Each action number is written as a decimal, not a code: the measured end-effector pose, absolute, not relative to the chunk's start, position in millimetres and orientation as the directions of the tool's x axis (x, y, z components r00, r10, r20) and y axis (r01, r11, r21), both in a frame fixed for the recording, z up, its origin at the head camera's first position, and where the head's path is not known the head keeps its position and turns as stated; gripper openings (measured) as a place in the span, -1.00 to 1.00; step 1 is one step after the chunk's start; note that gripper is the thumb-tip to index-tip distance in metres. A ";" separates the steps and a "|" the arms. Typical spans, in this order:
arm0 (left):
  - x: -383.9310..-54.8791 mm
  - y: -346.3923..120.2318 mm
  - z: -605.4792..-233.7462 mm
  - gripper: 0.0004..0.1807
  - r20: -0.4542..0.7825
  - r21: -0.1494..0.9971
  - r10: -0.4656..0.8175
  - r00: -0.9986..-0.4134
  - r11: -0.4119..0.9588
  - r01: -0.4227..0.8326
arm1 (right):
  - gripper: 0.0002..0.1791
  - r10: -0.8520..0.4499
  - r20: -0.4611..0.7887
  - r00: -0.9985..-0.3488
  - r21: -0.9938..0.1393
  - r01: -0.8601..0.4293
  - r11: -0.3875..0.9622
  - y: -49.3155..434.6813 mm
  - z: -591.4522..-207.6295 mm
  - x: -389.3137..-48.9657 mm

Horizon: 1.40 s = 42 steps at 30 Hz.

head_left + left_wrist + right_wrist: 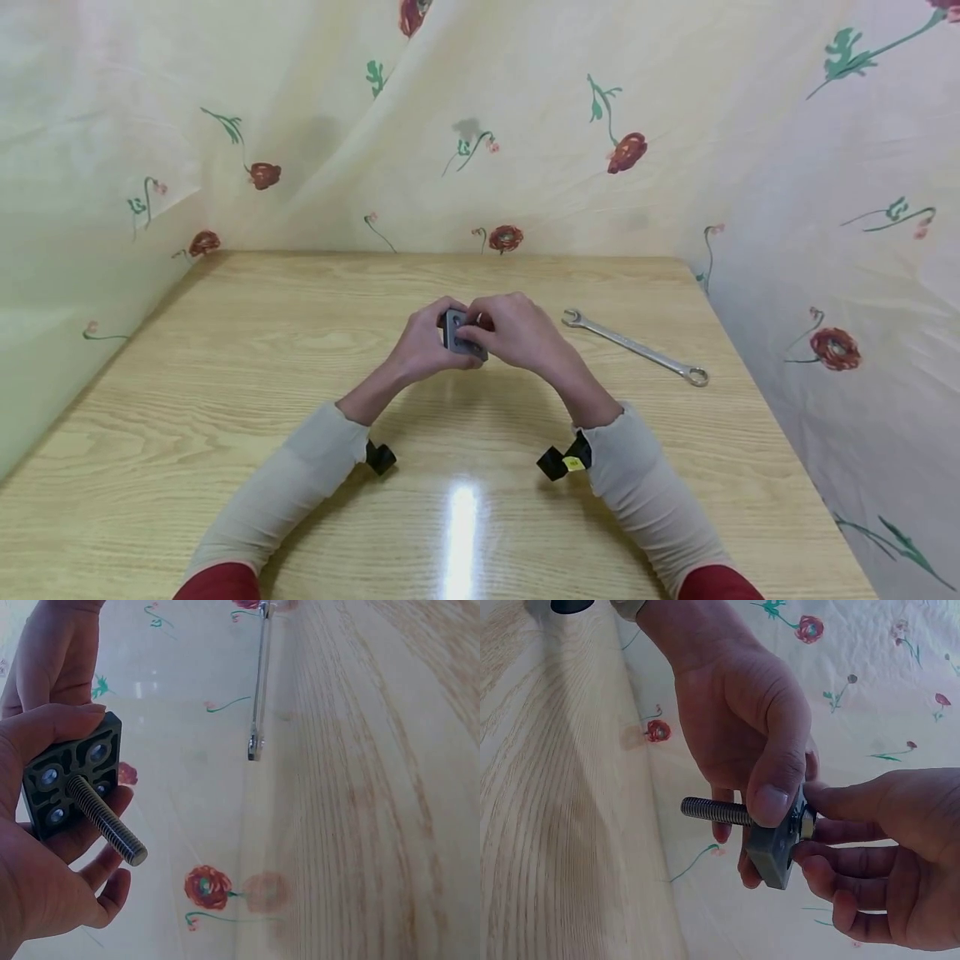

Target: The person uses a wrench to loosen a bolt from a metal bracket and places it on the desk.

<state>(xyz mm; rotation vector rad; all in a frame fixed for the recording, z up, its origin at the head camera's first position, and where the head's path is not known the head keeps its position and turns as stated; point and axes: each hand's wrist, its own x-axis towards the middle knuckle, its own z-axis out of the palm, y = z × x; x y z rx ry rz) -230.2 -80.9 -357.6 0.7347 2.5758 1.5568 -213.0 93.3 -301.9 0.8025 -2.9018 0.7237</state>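
A dark square plate (452,332) with holes near its corners is held up above the table by my left hand (427,346), thumb and fingers on its edges. Through the plate's middle runs a threaded bolt (109,821), its long shank sticking out of the ribbed face. On the opposite face, my right hand (521,332) pinches the hex head (808,823) between thumb and fingers. A combination wrench (637,344) lies apart on the table, right of both hands.
The wood-grain table (300,317) is bordered at the back and sides by a flower-patterned curtain (525,108). Black wrist devices (553,462) hang beneath both sleeves. Light glares off the table's front.
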 end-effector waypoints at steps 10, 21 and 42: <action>-227.7 -80.4 -357.3 -0.38 0.226 0.836 0.414 -0.882 0.383 0.394 | -0.82 -0.534 0.174 -0.828 -0.400 -0.555 0.729 94.5 -299.3 -209.4; -226.6 -79.8 -356.9 -0.39 0.246 0.818 0.421 -0.873 0.393 0.420 | -0.86 -0.598 0.198 -0.777 -0.355 -0.625 0.695 94.0 -299.6 -206.9; -226.6 -79.7 -355.7 -0.39 0.244 0.827 0.415 -0.877 0.384 0.412 | -0.82 -0.511 0.170 -0.843 -0.337 -0.537 0.773 94.4 -299.7 -207.9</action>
